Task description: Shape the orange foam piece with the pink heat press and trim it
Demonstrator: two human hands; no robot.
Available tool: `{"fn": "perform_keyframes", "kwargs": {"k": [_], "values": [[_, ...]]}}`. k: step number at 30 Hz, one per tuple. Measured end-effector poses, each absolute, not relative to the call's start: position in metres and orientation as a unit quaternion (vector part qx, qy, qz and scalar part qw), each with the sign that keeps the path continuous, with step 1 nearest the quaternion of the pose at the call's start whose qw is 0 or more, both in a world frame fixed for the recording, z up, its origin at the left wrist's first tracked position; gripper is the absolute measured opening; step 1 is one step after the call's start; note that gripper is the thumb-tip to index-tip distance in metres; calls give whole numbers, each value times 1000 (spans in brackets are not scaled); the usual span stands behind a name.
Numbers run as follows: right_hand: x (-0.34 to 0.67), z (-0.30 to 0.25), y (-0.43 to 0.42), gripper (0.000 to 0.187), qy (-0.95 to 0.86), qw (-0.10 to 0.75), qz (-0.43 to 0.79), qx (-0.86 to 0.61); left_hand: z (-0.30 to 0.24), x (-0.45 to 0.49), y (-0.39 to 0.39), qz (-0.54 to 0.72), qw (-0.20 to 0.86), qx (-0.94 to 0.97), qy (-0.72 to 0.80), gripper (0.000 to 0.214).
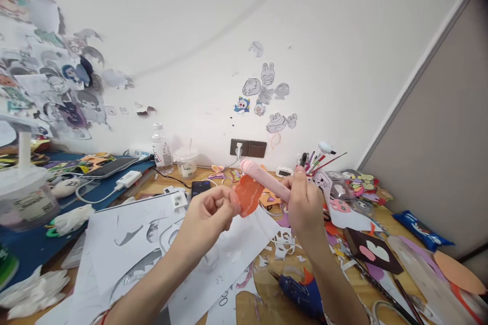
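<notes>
Pinched between the fingers and thumb of my left hand [213, 210] is an orange cut-out piece [249, 195] with a wavy edge. My right hand [305, 203] is closed around a long pink stick [269, 180] with a bumpy rounded end, whose exact kind I cannot tell. That stick crosses in front of the orange piece; whether they touch is unclear. A dark tip [304, 159] shows just above my right thumb, and I cannot tell if it is held. Below both hands lie white paper sheets [232, 244] with drawings.
A blue glue gun [301, 294] lies under my right forearm. Paper scraps [284, 244] and a dark box [372, 250] are to the right. Behind stand a bottle [162, 150], a lidded cup [186, 162] and a phone [201, 188]. At left is a large drink cup [28, 198].
</notes>
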State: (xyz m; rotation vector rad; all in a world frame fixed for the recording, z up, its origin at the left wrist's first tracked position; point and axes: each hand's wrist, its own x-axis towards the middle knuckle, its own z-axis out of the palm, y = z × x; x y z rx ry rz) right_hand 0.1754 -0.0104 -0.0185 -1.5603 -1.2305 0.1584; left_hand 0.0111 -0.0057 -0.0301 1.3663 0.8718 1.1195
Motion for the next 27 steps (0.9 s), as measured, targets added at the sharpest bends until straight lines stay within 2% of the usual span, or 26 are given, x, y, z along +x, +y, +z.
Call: {"fn": "perform_keyframes", "kwargs": {"k": [7, 16, 22, 27], "values": [[179, -17, -12, 61, -535, 545, 45, -644, -22, 3, -6, 495, 539, 561, 386, 6], [171, -30, -8, 62, -559, 512, -28, -651, -28, 14, -15, 486, 497, 613, 375, 12], [179, -27, -8, 61, -546, 538, -70, -639, -34, 18, -15, 490, 493, 617, 370, 9], [181, -24, -9, 64, -554, 542, -58, -630, -38, 15, -16, 479, 430, 664, 379, 10]]}}
